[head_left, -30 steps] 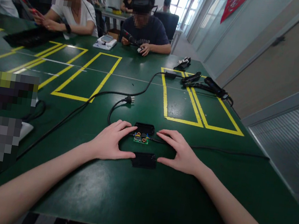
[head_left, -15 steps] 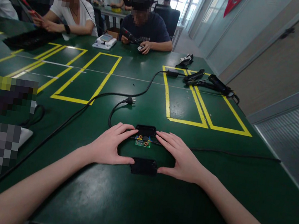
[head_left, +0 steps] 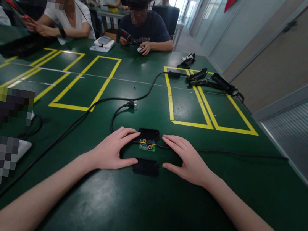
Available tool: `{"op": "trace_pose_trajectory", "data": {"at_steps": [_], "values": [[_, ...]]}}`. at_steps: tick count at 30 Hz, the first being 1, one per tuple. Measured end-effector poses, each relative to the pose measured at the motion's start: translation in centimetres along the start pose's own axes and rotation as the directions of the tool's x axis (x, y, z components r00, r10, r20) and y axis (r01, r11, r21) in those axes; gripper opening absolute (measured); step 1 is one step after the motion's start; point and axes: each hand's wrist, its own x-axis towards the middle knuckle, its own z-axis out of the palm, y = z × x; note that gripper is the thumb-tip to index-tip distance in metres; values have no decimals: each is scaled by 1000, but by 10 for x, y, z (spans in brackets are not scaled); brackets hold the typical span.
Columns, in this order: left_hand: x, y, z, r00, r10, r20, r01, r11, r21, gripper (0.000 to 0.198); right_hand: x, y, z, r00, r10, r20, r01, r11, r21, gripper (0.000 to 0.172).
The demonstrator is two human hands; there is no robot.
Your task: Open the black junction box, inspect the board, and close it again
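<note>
A small green circuit board (head_left: 147, 145) with copper coils lies on the table, with black cable leading off both sides. Just beyond it is one black plastic case half (head_left: 149, 134), its hollow side up. Nearer to me lies a second black case half (head_left: 146, 167). My left hand (head_left: 111, 148) is spread open, fingertips at the left edge of the far half and thumb at the near half's left corner. On the other side, my right hand (head_left: 189, 160) is also spread, with small gaps between its fingertips and both halves.
A cable with a black plug (head_left: 131, 104) curls beyond my left hand. A long black cord (head_left: 110, 96) crosses the green table (head_left: 133, 213). Black tools (head_left: 219, 84) lie at the far right, near yellow tape outlines. Across the table a person (head_left: 145, 25) holds a tool.
My right hand's fingertips have come slightly away from the case halves. The near half sits a little closer to the board. The view has shifted slightly.
</note>
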Motion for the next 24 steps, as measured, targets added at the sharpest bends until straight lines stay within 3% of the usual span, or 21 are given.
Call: {"op": "trace_pose_trajectory", "data": {"at_steps": [6,9,20,24], "values": [[4,0,-1,1000,-22,-18,22,1000,-13,70,-2,9,-2,996,42,-83,-43,999,-10,33],[3,1,-2,999,-21,-26,20,999,-27,68,-2,7,-6,992,38,-117,-36,999,21,19],[2,6,-6,999,-3,-44,1,999,-40,59,-1,-1,-13,994,74,-85,-68,995,80,21],[2,7,-10,990,20,-137,-30,997,-76,48,-1,-5,-12,991,40,-129,-31,997,69,21]]}}
